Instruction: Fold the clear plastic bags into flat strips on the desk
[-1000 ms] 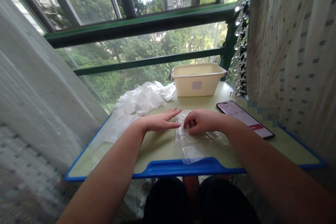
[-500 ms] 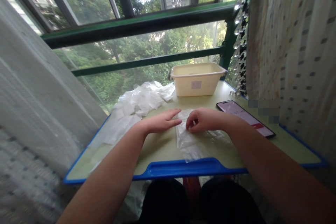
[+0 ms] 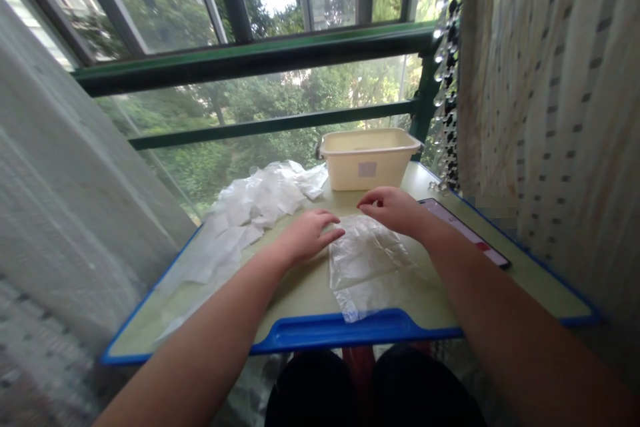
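A clear plastic bag (image 3: 367,263) lies flat on the yellow-green tabletop (image 3: 300,287), near its front edge. My left hand (image 3: 306,237) rests on the table beside the bag's upper left corner. Its fingers are loosely bent, the fingertips touch the bag's edge, and it holds nothing. My right hand (image 3: 393,208) hovers just past the bag's far edge with its fingers curled into a pinch. What it pinches, if anything, is too small to see.
A heap of clear plastic bags (image 3: 260,200) covers the table's far left. A cream plastic tub (image 3: 367,160) stands at the back by the window. A phone (image 3: 470,237) lies right of my right wrist. Curtains hang on both sides. The table has a blue rim (image 3: 340,330).
My right hand has lifted off the bag and moved back toward the tub. My left hand's fingers have bent a little. The bag now lies flatter and uncovered.
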`<state>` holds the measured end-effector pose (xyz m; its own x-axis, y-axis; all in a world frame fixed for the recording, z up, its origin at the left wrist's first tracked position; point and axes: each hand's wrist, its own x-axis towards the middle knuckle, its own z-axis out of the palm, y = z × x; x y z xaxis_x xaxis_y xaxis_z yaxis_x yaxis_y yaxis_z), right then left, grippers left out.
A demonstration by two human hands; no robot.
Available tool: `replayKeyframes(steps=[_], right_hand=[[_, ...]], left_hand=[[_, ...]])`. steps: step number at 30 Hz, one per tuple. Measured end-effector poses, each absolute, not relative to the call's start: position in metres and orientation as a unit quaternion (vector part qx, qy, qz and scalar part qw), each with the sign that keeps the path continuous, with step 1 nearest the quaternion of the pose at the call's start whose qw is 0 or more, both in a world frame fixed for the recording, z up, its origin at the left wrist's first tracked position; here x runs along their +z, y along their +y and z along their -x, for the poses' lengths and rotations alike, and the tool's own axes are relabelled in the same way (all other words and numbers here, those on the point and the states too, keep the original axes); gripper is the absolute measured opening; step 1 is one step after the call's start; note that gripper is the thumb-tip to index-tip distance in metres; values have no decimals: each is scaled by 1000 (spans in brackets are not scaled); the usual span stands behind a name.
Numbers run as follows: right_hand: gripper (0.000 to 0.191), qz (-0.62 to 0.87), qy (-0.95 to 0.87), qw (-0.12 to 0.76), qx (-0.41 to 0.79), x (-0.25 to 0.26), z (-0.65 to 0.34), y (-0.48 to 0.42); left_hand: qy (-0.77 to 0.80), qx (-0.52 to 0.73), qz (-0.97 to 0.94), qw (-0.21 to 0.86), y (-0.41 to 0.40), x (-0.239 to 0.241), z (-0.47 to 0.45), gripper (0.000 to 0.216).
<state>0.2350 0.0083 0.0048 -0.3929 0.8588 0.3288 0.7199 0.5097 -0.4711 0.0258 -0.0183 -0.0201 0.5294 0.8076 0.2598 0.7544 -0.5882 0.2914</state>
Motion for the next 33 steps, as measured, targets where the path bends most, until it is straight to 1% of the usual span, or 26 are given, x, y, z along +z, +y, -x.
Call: replayKeyframes(steps=[2, 5, 12, 16, 19, 22, 25, 28, 33], right_hand=[[22, 495, -813, 289, 99, 2, -237, 14], [21, 515, -807, 280, 74, -3, -241, 20], [21, 530, -802, 265, 81, -5, -242, 20], [21, 526, -797, 282, 91, 0, -243, 19], [21, 526, -795, 291, 85, 7, -246, 6], [21, 514, -801, 295, 80, 9, -256, -27], [20, 485, -809, 318, 98, -4, -270, -69], [22, 477, -805, 345, 77, -27, -283, -99], [33, 491, -798, 342, 67, -47, -291, -106]], left_hand=[[443, 201, -871, 75, -21, -18, -27, 34], [421, 214, -878, 83, -26, -12, -29, 28], [369, 157, -910, 103, -39, -6, -38, 30], [374, 167, -906, 108, -39, -8, -38, 27], [391, 188, -896, 95, -38, -8, -36, 24], [402, 197, -891, 74, -38, -8, -34, 22], [393, 200, -895, 65, -41, -4, -35, 23], [371, 192, -906, 75, -52, 1, -38, 26], [376, 177, -903, 109, -84, 0, -40, 34]])
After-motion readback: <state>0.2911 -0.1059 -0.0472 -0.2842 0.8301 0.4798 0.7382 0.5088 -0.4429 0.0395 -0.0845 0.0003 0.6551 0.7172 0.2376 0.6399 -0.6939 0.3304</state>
